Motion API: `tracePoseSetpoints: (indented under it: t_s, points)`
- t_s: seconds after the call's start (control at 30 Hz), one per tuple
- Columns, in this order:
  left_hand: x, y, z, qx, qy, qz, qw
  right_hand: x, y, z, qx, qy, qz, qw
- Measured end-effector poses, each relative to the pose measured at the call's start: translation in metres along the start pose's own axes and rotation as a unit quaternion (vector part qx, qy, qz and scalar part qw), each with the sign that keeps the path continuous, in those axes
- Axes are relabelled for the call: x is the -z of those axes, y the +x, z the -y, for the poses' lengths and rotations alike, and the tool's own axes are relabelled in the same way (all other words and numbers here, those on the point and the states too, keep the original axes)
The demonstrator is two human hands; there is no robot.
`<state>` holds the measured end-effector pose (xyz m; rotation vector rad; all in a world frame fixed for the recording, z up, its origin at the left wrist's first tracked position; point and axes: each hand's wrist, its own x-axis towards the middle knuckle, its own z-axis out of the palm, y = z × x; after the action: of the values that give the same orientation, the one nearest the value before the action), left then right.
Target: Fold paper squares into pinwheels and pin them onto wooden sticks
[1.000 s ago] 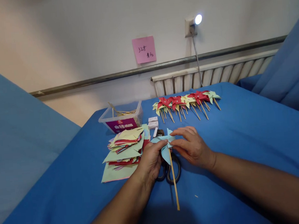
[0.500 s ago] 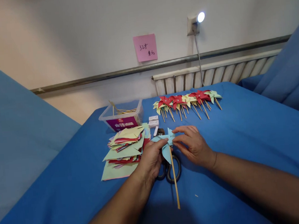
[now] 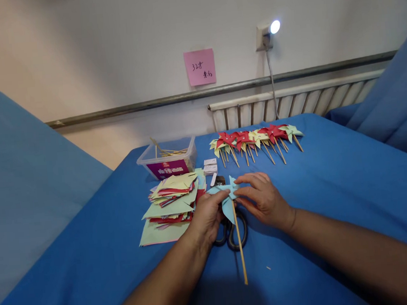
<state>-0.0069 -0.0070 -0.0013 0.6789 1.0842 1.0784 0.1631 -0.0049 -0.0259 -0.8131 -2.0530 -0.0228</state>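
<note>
A light blue paper pinwheel (image 3: 226, 206) on a thin wooden stick (image 3: 241, 250) is held over the blue-covered table (image 3: 332, 175). My left hand (image 3: 205, 216) pinches its paper head from the left. My right hand (image 3: 262, 198) grips the same head from the right, fingertips at its centre. The stick points down toward me. Black-handled scissors (image 3: 235, 230) lie on the cloth just under the pinwheel, partly hidden by my left hand.
A heap of cut coloured paper squares (image 3: 170, 199) lies left of my hands. Behind it stands a clear plastic tub (image 3: 169, 160) with sticks. Small white boxes (image 3: 209, 166) sit beside it. A row of finished red, yellow and green pinwheels (image 3: 255, 139) lies at the table's far side.
My hands and the pinwheel have stayed almost in place; my right fingers shifted slightly on the paper head. The view moved a little.
</note>
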Motion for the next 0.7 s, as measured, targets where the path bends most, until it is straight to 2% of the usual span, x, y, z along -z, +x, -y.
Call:
tracePoseSetpoints:
  t_s: [0.33,0.5,0.7]
  points:
    - [0.0009,-0.0001,0.0006,-0.003,-0.014,-0.012,1.0,-0.0007,-0.0012,-0.002,-0.023,0.016,-0.005,1.0]
    - [-0.0006,-0.0019,-0.0012,-0.003,-0.013,-0.005,1.0,0.003,0.0004,0.0026,-0.012,0.034,0.013,0.999]
    - [-0.0035,-0.0047,-0.0024,-0.004,-0.006,-0.005,1.0,0.0026,0.0004,0.0037,0.004,0.031,-0.009,0.999]
